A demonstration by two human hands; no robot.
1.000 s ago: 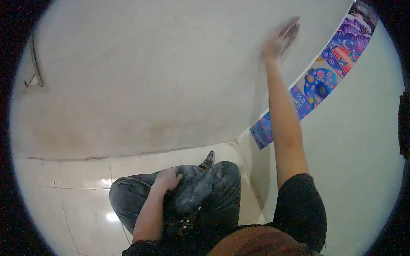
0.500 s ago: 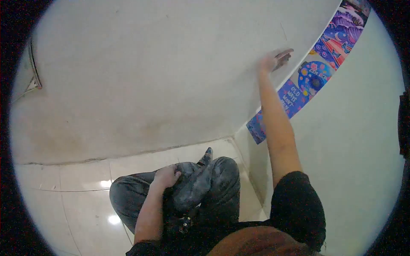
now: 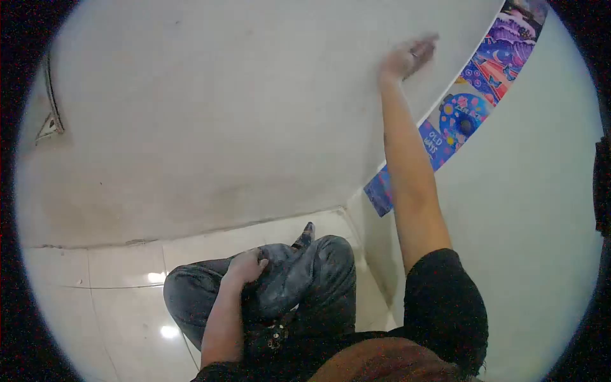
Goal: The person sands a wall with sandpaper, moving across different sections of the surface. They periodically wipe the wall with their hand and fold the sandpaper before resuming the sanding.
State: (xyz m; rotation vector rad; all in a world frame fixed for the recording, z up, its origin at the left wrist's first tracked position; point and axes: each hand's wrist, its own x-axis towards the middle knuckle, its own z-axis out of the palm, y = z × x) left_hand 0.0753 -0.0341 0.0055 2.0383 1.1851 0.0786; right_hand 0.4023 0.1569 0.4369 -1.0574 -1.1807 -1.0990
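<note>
My right hand (image 3: 410, 58) is raised at the white wall (image 3: 223, 114) ahead of me, near its corner with the side wall. Its fingers are smeared by motion and look greyish; whether anything is in them I cannot make out. Just right of my forearm runs a strip of colourful pictures (image 3: 468, 118) in purple, blue and pink on the side wall, partly covered by the arm. My left hand (image 3: 247, 266) rests loosely on the leg of my dark, dusty jeans (image 3: 286, 274), with nothing visible in it.
I sit with crossed legs on a glossy tiled floor (image 3: 121, 267). The side wall (image 3: 509, 242) stands close on my right. A triangular bracket-like piece (image 3: 51, 124) shows at the far left of the wall. Brownish stains mark the wall's foot.
My right hand has moved upward along the wall, its fingers now more blurred. My left hand stays on my leg. The view has shifted slightly.
</note>
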